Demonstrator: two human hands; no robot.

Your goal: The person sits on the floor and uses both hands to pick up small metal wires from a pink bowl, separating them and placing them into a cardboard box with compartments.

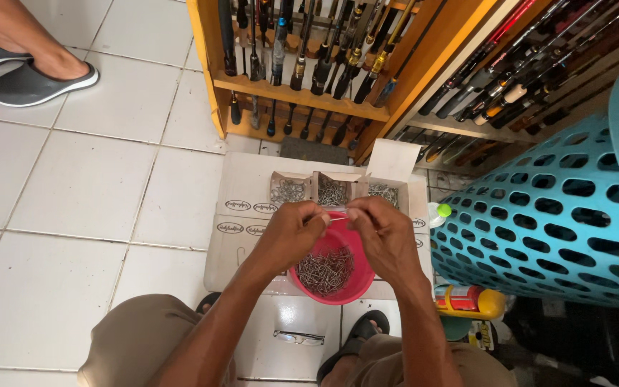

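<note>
- Both hands meet at centre frame above a pink bowl (332, 269): the left hand (291, 233) and right hand (387, 235) are each closed to a pinch on opposite ends of a small, thin pale piece (335, 215), too small to identify.
- Judged from the pose, the step in hand is fine fingertip work on that piece, which calls for a steady grip held over the bowl.
- Directly below the hands, the bowl holds a heap of small metal hooks (326, 271) and rests on a flattened cardboard box (248, 215).
- Just above the hands, three small open cartons (332, 188) hold more of the same metal pieces.
- Racked fishing rods (309, 57) fill the upper centre; a teal perforated basket (560, 222) crowds the right edge.
- Another person's feet in grey clogs (34, 82) stand at upper left; eyeglasses (299, 337) lie on the white tile floor (73, 208) at lower centre.
</note>
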